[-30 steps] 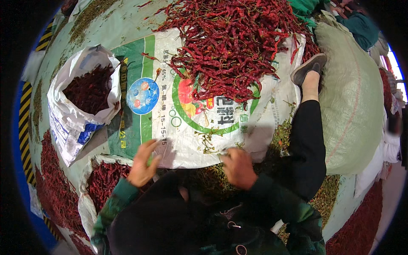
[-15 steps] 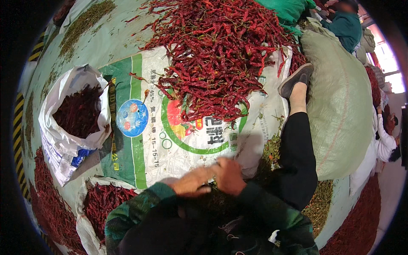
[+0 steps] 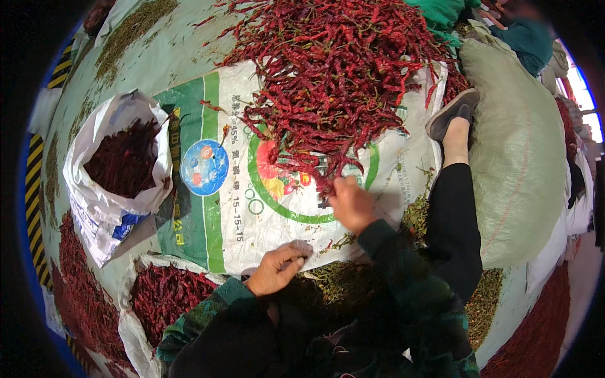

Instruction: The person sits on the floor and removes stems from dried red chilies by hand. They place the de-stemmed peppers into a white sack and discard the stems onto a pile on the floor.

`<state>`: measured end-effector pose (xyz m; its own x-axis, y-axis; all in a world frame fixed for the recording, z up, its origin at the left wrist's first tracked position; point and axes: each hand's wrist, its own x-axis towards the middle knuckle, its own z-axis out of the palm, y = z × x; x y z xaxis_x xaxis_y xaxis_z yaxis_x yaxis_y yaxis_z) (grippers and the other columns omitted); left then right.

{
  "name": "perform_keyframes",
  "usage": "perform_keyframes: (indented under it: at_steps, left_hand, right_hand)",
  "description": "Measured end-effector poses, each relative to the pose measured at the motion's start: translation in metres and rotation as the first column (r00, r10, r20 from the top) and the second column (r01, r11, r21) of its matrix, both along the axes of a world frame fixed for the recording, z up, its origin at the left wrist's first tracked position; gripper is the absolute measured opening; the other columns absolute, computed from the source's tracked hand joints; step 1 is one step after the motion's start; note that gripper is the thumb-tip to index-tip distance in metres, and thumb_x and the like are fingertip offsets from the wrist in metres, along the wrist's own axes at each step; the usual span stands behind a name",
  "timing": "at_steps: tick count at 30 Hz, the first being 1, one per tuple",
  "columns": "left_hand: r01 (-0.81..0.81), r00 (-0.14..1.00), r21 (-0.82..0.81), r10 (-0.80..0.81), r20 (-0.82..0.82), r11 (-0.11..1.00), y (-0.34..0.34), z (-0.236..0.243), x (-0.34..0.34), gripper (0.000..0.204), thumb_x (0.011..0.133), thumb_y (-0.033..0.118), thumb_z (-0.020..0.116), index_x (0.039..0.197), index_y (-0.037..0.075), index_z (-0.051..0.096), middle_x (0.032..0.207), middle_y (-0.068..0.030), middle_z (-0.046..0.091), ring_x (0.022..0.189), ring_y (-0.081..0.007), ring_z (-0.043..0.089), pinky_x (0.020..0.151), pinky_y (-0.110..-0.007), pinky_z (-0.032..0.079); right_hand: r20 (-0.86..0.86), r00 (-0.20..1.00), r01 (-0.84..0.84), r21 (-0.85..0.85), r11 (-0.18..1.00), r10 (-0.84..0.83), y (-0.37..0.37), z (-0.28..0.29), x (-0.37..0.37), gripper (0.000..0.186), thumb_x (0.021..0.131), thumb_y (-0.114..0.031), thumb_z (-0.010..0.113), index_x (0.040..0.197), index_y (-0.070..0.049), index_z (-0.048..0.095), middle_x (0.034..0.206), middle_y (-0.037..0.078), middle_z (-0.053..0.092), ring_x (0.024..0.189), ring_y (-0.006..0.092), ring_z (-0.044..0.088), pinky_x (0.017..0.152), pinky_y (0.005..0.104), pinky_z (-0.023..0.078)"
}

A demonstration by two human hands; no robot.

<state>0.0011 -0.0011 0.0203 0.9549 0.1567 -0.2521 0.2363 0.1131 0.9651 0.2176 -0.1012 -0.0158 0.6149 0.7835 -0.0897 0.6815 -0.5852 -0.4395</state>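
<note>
A large heap of dried red chilies (image 3: pixel 334 94) spreads over a flattened white and green woven sack (image 3: pixel 230 214). My right hand (image 3: pixel 351 205), slightly blurred, reaches the near edge of the heap, its fingers closed on a few dried chilies (image 3: pixel 324 184). Lower and to the left, my left hand (image 3: pixel 277 269) rests at the sack's near edge. Its fingers are curled together against the thumb; whatever they hold, if anything, is hidden. Below my hands, green-brown stems and scraps (image 3: pixel 343 277) lie in a pile.
An upright white sack (image 3: pixel 82 183) with dark chilies inside stands at left. Nearer, another open sack (image 3: pixel 135 327) holds red chilies. My outstretched leg (image 3: pixel 450 227) lies at right, against a bulging pale green sack (image 3: pixel 513 164). A person in a dark green top (image 3: pixel 526 44) sits far right.
My hands were together near the sack's lower edge and are now apart. The right one has moved forward onto the chilies; the left has lowered slightly. The view has shifted a little.
</note>
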Motion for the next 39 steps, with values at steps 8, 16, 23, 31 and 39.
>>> perform_keyframes:
  at_steps: [8,16,23,31,39]
  left_hand:
    - [-0.034,0.997,0.05,0.037,-0.062,0.998,-0.002,-0.011,-0.025,0.014,0.09,0.011,0.053,0.093,-0.001,0.059,0.079,-0.0042,0.055,0.071,-0.0103,0.051,0.064,-0.026,0.044]
    - [-0.153,0.978,-0.152,0.128,-0.164,0.976,-0.001,-0.011,-0.036,0.015,0.094,0.011,0.047,0.093,-0.001,0.056,0.081,-0.0002,0.054,0.063,-0.0067,0.047,0.058,-0.022,0.041]
    - [-0.254,0.963,-0.267,0.217,-0.162,0.93,-0.003,-0.024,-0.043,0.018,0.094,0.012,0.047,0.097,-0.003,0.057,0.083,-0.0023,0.059,0.066,-0.0076,0.05,0.062,-0.022,0.043]
    - [-0.453,0.883,-0.358,0.355,-0.307,0.816,0.006,-0.013,-0.036,0.02,0.092,0.019,0.054,0.096,0.0,0.061,0.077,-0.0034,0.062,0.06,-0.0061,0.052,0.052,-0.02,0.042]
    - [-0.51,0.859,-0.644,0.297,-0.417,0.57,0.013,-0.014,-0.033,0.008,0.086,0.006,0.061,0.093,0.003,0.059,0.076,-0.0071,0.062,0.057,-0.0108,0.055,0.049,-0.022,0.045]
  right_hand:
    - [-0.416,0.854,-0.19,0.31,0.932,0.312,-0.028,0.014,-0.066,0.023,0.072,-0.017,0.066,0.082,0.0,0.054,0.079,0.021,0.055,0.077,0.04,0.055,0.068,0.0473,0.042]
    - [-0.412,0.911,0.073,0.201,0.977,0.017,-0.028,0.018,-0.071,0.016,0.077,-0.016,0.057,0.076,-0.001,0.051,0.075,0.021,0.052,0.073,0.0411,0.052,0.065,0.0489,0.041]
    - [-0.06,0.989,0.136,0.01,0.991,-0.135,0.013,-0.014,-0.087,0.012,0.076,-0.016,0.059,0.077,-0.005,0.054,0.076,0.015,0.055,0.075,0.0385,0.054,0.062,0.0495,0.043]
    - [-0.452,0.892,0.188,0.349,0.918,-0.01,-0.003,-0.002,-0.09,0.009,0.077,-0.01,0.06,0.075,-0.002,0.056,0.069,0.019,0.057,0.067,0.0384,0.057,0.056,0.0425,0.043]
    - [-0.563,0.813,0.054,0.326,0.944,0.148,-0.031,0.029,-0.142,0.008,0.078,-0.007,0.06,0.075,-0.001,0.057,0.063,0.016,0.054,0.056,0.0265,0.056,0.053,0.0348,0.043]
